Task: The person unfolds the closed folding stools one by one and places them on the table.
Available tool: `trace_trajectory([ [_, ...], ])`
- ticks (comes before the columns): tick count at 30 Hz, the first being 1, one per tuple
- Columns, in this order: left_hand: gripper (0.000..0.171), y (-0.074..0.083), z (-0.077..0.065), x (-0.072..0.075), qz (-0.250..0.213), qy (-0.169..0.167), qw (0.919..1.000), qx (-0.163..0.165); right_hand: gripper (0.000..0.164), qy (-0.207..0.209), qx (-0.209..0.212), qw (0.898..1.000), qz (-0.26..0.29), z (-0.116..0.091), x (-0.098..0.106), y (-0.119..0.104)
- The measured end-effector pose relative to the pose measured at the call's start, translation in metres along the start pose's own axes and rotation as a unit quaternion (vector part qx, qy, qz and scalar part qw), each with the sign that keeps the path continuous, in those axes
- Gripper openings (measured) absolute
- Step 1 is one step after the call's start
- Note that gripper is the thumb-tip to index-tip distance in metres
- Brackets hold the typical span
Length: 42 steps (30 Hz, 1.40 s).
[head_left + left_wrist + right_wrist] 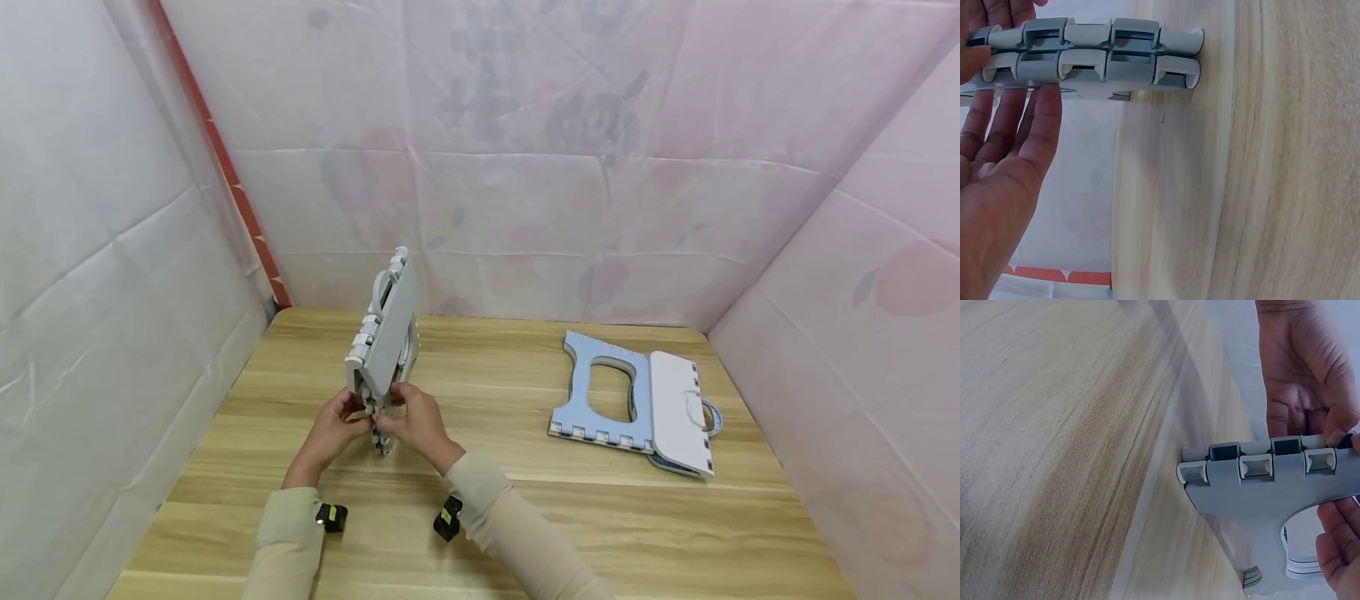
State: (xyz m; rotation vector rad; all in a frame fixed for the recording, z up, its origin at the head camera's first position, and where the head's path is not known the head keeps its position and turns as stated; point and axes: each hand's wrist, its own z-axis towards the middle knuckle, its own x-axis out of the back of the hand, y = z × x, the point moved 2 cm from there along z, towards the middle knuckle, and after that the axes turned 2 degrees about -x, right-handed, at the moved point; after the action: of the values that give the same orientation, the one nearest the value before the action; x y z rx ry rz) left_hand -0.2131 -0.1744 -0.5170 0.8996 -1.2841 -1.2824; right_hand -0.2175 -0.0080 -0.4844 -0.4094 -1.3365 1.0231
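Note:
A folded grey-and-white folding step stool (386,333) stands on edge on the table, its white carry handle at the top. My left hand (333,425) grips its near hinged end from the left. From the other side my right hand (420,425) holds the same end, fingers on the panel and thumb near the hinge. Up close in the left wrist view, the interlocking hinge knuckles (1091,50) lie between the fingers of both hands. In the right wrist view, the left thumb presses at the hinge, and right-hand fingers (1338,540) are by the opening in the leg panel.
A second folding step stool (603,400), blue and white, lies flat on the right side of the wooden table (480,533). Printed cloth walls (525,208) stand behind and at both sides. A red strip (225,158) runs down the left rear corner.

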Motion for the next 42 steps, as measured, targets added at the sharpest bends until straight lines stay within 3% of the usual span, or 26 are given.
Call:
trace_trajectory([
  [5,0.040,0.000,0.000,-0.002,0.003,0.013,0.9997,-0.019,0.040,0.007,0.008,1.000,-0.004,0.000,-0.001,0.000],
  [9,0.041,0.002,0.001,-0.003,0.010,0.017,0.9997,-0.014,0.041,0.009,0.009,1.000,-0.008,0.001,-0.001,0.000],
  [17,0.040,0.018,-0.001,-0.006,0.015,0.014,0.9996,-0.020,0.041,0.000,-0.007,1.000,-0.009,0.001,0.000,0.002],
  [24,0.042,0.002,0.001,-0.003,0.031,0.023,0.9991,-0.016,0.040,-0.014,-0.004,1.000,0.002,0.001,0.002,0.005],
  [29,0.044,0.000,0.000,0.000,0.028,0.026,0.9992,-0.004,0.041,-0.017,0.009,1.000,0.013,0.000,0.004,0.008],
  [36,0.043,0.030,-0.008,-0.004,0.023,0.011,0.9997,-0.002,0.041,-0.015,0.004,1.000,0.011,-0.001,0.007,0.007],
  [42,0.046,0.032,-0.010,-0.005,0.014,0.009,0.9999,-0.005,0.039,-0.014,0.011,1.000,0.022,-0.004,0.008,0.008],
])
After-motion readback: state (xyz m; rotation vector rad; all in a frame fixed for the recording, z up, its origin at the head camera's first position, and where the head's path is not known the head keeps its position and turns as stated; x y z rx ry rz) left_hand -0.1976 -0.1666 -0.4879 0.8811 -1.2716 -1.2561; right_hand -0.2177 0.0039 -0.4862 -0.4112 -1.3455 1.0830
